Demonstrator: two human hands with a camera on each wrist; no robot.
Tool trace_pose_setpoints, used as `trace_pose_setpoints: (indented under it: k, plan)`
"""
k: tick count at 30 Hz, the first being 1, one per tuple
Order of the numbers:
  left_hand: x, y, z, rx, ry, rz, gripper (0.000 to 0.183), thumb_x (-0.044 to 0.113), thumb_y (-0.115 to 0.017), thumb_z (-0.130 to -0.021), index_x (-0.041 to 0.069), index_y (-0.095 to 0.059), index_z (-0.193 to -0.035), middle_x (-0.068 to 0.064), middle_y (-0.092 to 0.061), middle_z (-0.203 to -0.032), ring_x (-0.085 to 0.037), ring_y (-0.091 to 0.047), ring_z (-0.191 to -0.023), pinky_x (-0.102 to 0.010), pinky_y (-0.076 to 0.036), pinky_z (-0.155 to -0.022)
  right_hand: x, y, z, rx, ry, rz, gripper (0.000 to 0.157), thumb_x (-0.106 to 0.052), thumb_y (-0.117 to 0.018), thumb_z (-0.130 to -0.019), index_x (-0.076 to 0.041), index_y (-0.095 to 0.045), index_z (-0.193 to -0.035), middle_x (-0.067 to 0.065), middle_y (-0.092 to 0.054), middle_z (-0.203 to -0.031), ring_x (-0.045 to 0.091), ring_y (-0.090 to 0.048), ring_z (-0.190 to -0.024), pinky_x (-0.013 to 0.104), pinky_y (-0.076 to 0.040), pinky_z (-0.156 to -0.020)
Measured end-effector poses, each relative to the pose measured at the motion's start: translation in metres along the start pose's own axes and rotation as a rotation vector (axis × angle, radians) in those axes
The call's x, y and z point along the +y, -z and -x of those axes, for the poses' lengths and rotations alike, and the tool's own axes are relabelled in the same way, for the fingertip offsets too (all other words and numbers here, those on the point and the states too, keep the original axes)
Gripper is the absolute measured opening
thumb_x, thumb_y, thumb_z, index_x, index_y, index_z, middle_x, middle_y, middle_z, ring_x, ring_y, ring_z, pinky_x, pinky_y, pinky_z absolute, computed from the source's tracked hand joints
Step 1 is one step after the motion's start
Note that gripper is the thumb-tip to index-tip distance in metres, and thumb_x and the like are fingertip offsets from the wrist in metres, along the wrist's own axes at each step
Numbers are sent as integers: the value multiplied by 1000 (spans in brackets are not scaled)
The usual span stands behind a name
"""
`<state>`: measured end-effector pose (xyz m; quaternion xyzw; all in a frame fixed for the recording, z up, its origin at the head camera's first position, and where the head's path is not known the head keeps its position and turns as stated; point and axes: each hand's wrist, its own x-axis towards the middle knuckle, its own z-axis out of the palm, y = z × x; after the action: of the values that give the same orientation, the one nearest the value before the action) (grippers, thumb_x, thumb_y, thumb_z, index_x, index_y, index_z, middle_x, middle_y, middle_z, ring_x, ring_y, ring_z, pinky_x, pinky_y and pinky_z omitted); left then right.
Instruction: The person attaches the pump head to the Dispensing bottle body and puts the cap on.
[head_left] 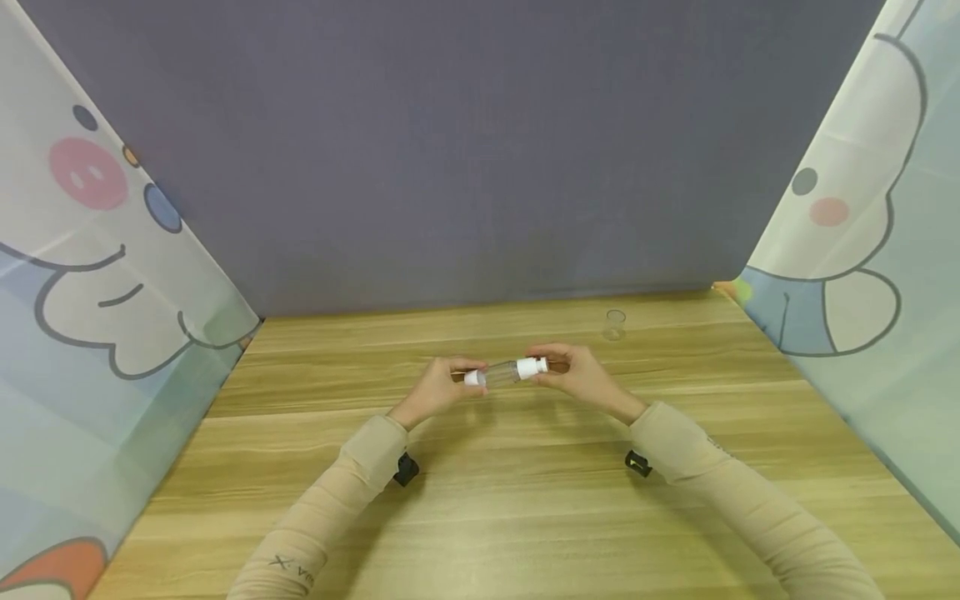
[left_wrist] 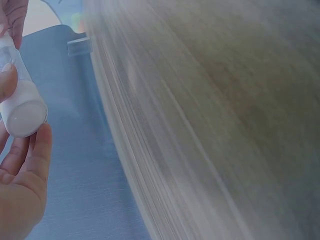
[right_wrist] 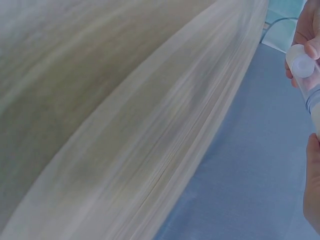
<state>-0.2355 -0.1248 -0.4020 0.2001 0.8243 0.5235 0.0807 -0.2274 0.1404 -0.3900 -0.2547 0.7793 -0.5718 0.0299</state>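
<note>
Centrally, I see left hand (head_left: 437,386) and right hand (head_left: 583,379) pinching the bottle (head_left: 501,374), cropped in both wrist views; table (head_left: 517,517) spreads below.

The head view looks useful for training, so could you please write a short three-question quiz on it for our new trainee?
1. True or false: the bottle is held by both the left hand and the right hand.
2. Where is the small clear cylinder?
A) Between the two hands
B) On the wooden table, farther from the person than the right hand
C) In the left hand's grip
3. Fill the gap: the bottle's middle is see-through, while both of its ends are ____.

Key:
1. True
2. B
3. White
</note>
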Motion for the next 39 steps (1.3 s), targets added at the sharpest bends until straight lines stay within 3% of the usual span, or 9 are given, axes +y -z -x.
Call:
trace_pose_setpoints:
  k: [6,12,19,28,35,39]
  plan:
    - [0,1,1,-6,15,16,43,2,-78,-85,-5,-66,-126,-22,-60,-134,-44,-59,-119,-41,-55,-95,0,-1,-1,-1,-20,3,39,10,-68,-89,16,-58,-126,35,-60,-124,46,-64,-108,31,-59,-86]
    - [0,0,1,4,0,2,42,3,-78,-86,-6,-67,-125,-23,-60,-133,-43,-62,-115,-40,-57,-92,1,0,-1,0,-36,28,36,6,-69,-90,15,-61,-124,32,-64,-117,40,-68,-102,30,-60,-83]
    - [-3,0,-1,-10,-21,-4,42,2,-78,-85,-6,-66,-125,-22,-60,-133,-41,-60,-117,-41,-54,-97,3,2,0,-11,-54,31,35,2,-70,-91,14,-62,-124,28,-68,-112,32,-69,-96,33,-60,-82]
    - [-3,-1,-1,-14,-48,-9,42,1,-78,-85,-9,-65,-124,-23,-61,-131,-40,-60,-117,-39,-54,-98,3,2,-2,-5,-73,43,34,0,-70,-92,14,-63,-121,26,-70,-109,29,-70,-93,28,-60,-80]
    - [-3,-1,-1,-13,-76,-8,41,-1,-77,-85,-11,-65,-123,-24,-61,-130,-39,-60,-117,-38,-53,-98,3,0,-3,9,-115,71,33,-2,-71,-91,12,-65,-121,25,-70,-109,26,-69,-91,36,-61,-81]
    - [-4,0,0,-15,-81,-12,41,0,-78,-85,-11,-65,-123,-25,-62,-130,-40,-61,-117,-37,-54,-97,4,-1,-3,13,-104,87,33,-3,-71,-92,13,-65,-120,26,-70,-109,27,-70,-92,33,-61,-79]
